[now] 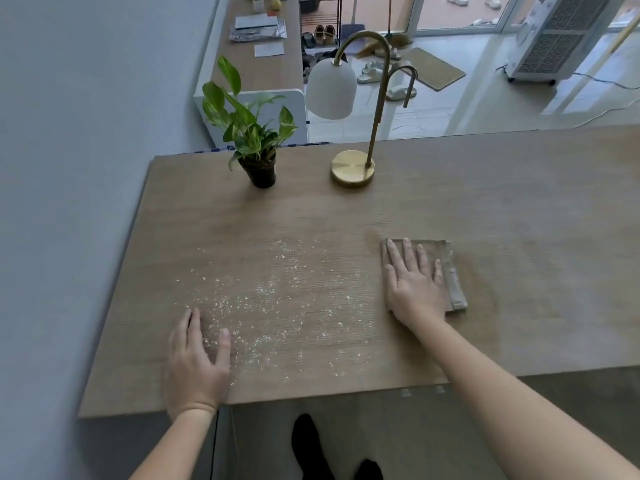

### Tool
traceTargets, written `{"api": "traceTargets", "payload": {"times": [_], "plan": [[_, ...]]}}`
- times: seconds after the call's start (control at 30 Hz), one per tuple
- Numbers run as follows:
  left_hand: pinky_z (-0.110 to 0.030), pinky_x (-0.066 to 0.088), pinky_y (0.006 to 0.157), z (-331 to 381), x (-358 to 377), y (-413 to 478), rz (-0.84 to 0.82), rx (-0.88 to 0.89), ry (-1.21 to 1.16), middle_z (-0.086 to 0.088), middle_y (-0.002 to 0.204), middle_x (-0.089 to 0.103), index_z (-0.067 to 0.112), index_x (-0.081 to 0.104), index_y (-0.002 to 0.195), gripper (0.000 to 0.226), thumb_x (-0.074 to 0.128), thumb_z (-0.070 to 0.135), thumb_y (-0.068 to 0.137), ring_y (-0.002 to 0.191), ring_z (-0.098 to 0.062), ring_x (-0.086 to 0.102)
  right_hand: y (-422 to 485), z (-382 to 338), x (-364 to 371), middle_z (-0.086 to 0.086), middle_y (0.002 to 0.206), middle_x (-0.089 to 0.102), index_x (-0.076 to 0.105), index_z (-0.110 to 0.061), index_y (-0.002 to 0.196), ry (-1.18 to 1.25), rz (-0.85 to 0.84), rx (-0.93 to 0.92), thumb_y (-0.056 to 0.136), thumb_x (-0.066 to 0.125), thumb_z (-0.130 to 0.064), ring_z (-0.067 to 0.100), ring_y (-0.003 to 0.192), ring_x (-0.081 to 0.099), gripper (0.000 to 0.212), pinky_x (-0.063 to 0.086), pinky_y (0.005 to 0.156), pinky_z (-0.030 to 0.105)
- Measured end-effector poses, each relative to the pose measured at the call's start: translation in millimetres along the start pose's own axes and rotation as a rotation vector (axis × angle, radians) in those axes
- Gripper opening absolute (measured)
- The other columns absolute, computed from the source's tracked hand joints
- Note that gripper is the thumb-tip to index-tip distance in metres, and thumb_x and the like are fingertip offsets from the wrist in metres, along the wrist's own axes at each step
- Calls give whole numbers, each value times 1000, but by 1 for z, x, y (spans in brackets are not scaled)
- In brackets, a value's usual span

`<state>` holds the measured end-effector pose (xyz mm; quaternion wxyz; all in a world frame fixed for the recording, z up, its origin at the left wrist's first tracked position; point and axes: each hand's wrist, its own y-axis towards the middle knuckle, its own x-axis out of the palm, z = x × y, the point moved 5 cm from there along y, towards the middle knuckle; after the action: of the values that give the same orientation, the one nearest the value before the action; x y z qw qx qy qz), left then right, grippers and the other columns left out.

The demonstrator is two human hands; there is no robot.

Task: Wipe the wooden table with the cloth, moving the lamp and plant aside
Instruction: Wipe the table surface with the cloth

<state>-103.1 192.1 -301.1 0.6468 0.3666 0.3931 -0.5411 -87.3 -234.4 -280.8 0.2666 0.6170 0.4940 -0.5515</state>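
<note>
Grey wall runs along the left edge of the light-brown wooden tabletop.

Left hand: flat on the tabletop near the front-left corner, wrist over the front edge. Fingers relaxed and close together, thumb out to the side, holding nothing.

Scattered white crumbs: spread from the left hand's fingertips across the front-centre of the tabletop, stopping short of the cloth.

Small green leafy plant in a black pot: upright near the back edge, left of centre.

Brass lamp with a round base and white dome shade: near the back edge just right of the plant, not touching it. Neck arches over to the left, shade hangs on the plant's side.

Folded grey-beige cloth: lies flat right of centre, about mid-depth, well apart from the lamp and plant.

Right hand: palm down on the cloth, covering its left part. Fingers straight and slightly spread, pressing, not curled round it. The cloth's right strip shows beside the hand.

Under the front edge: two feet in dark socks.

Far right, on the floor past the back edge: white slatted air cooler.
</note>
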Motion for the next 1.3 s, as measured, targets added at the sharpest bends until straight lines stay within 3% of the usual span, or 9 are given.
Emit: {"api": "traceTargets", "payload": {"times": [0.13, 0.27, 0.4, 0.53, 0.63, 0.77, 0.87, 1.1, 1.3], "plan": [[-58, 37, 122, -2, 0, 0, -1, -2, 10, -13, 166, 42, 6, 47, 158, 84, 35, 66, 99, 152, -36, 38, -67, 20, 4, -26, 171, -13, -8, -59, 161, -50, -55, -236, 111, 10, -55, 6, 161, -13, 53, -5, 131, 45], [-57, 37, 123, 0, 2, 0, -2, 0, 12, -12, 166, 42, 7, 47, 158, 83, 36, 65, 100, 153, -34, 38, -15, 70, -21, -21, 175, -2, 1, -57, 163, -46, 23, 9, 108, 10, -58, 11, 163, 0, 56, 1, 131, 49], [-57, 37, 123, 0, 2, 3, -1, -2, 12, -12, 167, 42, 7, 47, 158, 82, 37, 64, 100, 152, -34, 38, 44, 29, -16, -12, 177, -5, 1, -46, 167, 36, 47, 201, 110, 13, -51, 17, 163, -5, 59, -5, 130, 52], [-57, 38, 122, -1, 0, 2, 3, 3, 10, -12, 166, 43, 10, 47, 159, 80, 38, 63, 100, 151, -35, 40, -11, -13, 4, -21, 174, -8, -1, -54, 164, -23, -29, -191, 111, 14, -56, 9, 162, -9, 55, -4, 131, 47], [-57, 39, 121, 1, -1, 2, 12, 5, -3, -12, 164, 44, 10, 49, 158, 79, 39, 62, 99, 150, -35, 41, -60, 29, 1, -27, 172, -8, -4, -61, 161, -95, -60, -279, 110, 11, -59, 3, 161, -9, 53, -3, 132, 44], [-58, 39, 121, 3, -3, 2, 15, 3, -14, -12, 164, 45, 11, 49, 157, 77, 40, 61, 99, 149, -36, 42, -14, 103, -27, -21, 175, -2, 1, -58, 163, -58, 12, 50, 102, 3, -63, 8, 162, -3, 61, -3, 131, 47], [-59, 39, 120, 4, -3, 3, 14, 2, -15, -11, 165, 44, 12, 48, 158, 77, 39, 62, 99, 150, -35, 41, 18, 92, -27, -14, 177, -4, 4, -49, 166, 8, 56, 237, 106, 8, -56, 15, 163, -4, 61, -5, 130, 51], [-60, 40, 119, 4, -3, 0, 22, -1, -28, -12, 164, 44, 12, 49, 157, 78, 40, 62, 98, 150, -36, 41, -92, 79, -4, -26, 172, -9, -5, -61, 161, -102, -45, -146, 107, 6, -61, 4, 161, -11, 55, -3, 132, 43], [-60, 39, 120, 7, -4, 0, 21, -9, -35, -11, 164, 45, 13, 49, 158, 77, 40, 61, 98, 151, -35, 40, -58, 167, -35, -20, 175, -2, 3, -57, 163, -42, 33, 216, 98, -1, -67, 10, 163, -1, 67, -3, 131, 46]]}}
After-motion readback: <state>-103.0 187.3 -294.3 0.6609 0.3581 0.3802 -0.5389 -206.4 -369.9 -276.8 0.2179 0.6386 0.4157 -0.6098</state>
